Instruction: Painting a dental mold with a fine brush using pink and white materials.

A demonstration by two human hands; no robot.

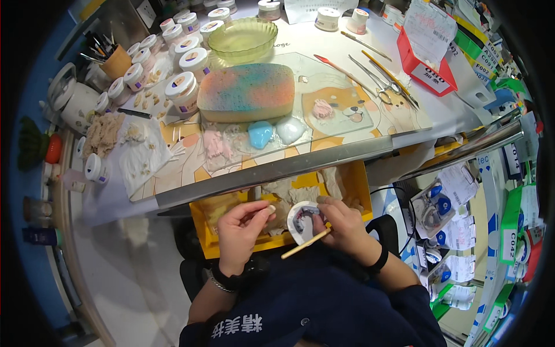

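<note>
Surface (315, 43) bright under cool white light, palest at top of frame. Glare along metal edge (277, 173). Dark shirt (329, 289), lower centre, dimmer. Middle fairly sharp; straight lines bow near rim; corners black.

The left forearm (203, 303) rises from the lower edge, bare, leaning slightly right toward the wrist, where a black band and a silver chain bracelet (222, 283) sit. Above, the left grip (245, 226) is pinched: thumb and index finger come together at their tips, the other fingers curled in behind. The right forearm (399, 272) slants up and leftward from a dark sleeve (417, 315), bare to a black wristband (380, 259). The right grip (345, 229) is closed, knuckles upward, fingers bent and pointing left. Both wrists are raised in front of the torso, the two grips near each other but apart.
</note>
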